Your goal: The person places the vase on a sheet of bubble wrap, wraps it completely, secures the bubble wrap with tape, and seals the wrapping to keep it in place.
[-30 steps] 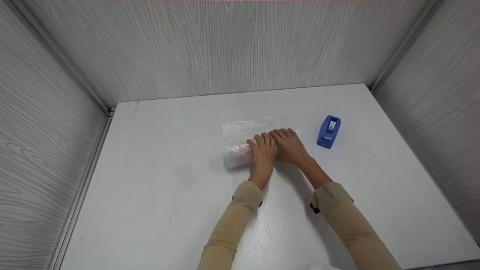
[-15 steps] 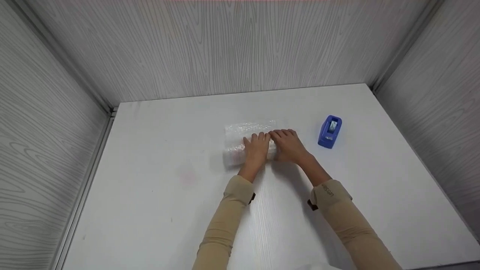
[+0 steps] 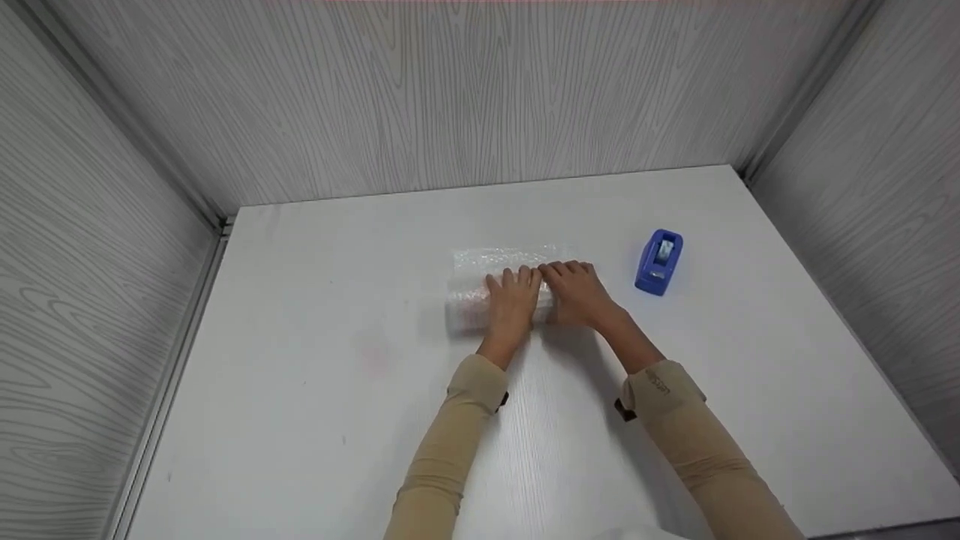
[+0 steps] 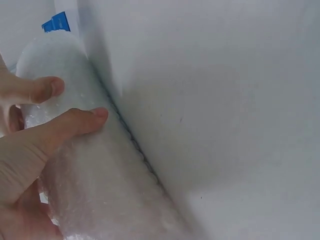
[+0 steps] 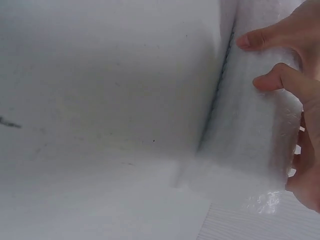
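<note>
A bubble wrap roll (image 3: 469, 309) lies crosswise on the white table, with a flat flap of the sheet (image 3: 487, 260) reaching out beyond it. Something pinkish shows faintly through the layers. My left hand (image 3: 513, 304) grips the middle of the roll, its thumb (image 4: 85, 121) on the near side and its fingers over the top. Right beside it, my right hand (image 3: 576, 292) holds the roll's right part in the same way. In the right wrist view, the right thumb (image 5: 270, 81) presses on the wrap (image 5: 245, 115), and fingers curl round its far side.
To the right of the hands stands a blue tape dispenser (image 3: 659, 262), part of which also shows in the left wrist view. Grey wood-grain panels (image 3: 450, 97) enclose the white table (image 3: 300, 315) at the back and both sides.
My left hand has shifted left along the roll, showing more wrap between the hands. The flat flap beyond the roll has become shorter. My right hand has hardly moved.
</note>
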The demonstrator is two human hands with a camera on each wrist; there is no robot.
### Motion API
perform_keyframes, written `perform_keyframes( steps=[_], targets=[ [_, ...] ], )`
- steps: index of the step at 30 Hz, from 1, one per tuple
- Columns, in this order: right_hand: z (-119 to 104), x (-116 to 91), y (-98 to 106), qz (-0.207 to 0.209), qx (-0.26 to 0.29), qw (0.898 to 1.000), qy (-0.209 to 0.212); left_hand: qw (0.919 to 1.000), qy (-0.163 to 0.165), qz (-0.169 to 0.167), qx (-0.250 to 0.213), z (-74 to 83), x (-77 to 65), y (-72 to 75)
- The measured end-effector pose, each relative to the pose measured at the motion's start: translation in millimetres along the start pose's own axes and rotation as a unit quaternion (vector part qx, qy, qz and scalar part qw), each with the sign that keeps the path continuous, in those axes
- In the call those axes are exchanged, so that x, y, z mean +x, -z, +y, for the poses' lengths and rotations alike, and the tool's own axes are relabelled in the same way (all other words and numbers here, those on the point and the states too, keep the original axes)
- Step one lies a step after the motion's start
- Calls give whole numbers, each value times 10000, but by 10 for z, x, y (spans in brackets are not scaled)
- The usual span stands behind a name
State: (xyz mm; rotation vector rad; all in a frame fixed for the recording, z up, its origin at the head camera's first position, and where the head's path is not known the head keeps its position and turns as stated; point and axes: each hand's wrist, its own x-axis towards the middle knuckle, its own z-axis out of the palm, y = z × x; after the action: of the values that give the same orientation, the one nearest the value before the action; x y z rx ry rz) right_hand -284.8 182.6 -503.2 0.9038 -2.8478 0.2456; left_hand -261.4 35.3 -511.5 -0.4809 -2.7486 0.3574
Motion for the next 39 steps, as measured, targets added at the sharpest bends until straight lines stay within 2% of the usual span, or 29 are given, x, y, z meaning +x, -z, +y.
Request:
perform_keyframes(
  steps=[3,8,16,20,26,28,30,32,34,37,39],
  targets=[
    [-4,-24,-6,-116,-7,9999,-64,9999,22,-70,-136,8,6,-3],
    [-13,-52,-17,-171,-9,9998,-100,9985,72,-451,-298,22,25,26],
    [-15,-47,-11,-474,198,9987,14,9932,490,-976,-416,95,9,158],
    [2,-44,-6,-498,284,9982,183,9918,677,-1043,-293,131,-11,203],
    [40,-67,4,-287,213,9980,516,9923,580,-1084,-162,137,-24,214],
    [60,-79,13,-299,445,9971,542,9926,567,-1057,-177,140,-22,204],
    [88,-93,30,-263,1054,9933,390,9929,549,-1035,-204,144,-24,196],
    [133,-110,56,-10,1937,9811,40,9932,523,-1020,-197,148,-26,188],
    [198,-125,79,510,2854,9554,-561,9934,487,-1028,-168,150,-28,189],
    [342,-144,86,1275,3930,8969,-1580,9932,457,-1060,-125,155,-30,194],
    [457,-168,59,1319,4413,8597,-2209,9932,460,-1067,-80,161,-35,195]
  ],
)
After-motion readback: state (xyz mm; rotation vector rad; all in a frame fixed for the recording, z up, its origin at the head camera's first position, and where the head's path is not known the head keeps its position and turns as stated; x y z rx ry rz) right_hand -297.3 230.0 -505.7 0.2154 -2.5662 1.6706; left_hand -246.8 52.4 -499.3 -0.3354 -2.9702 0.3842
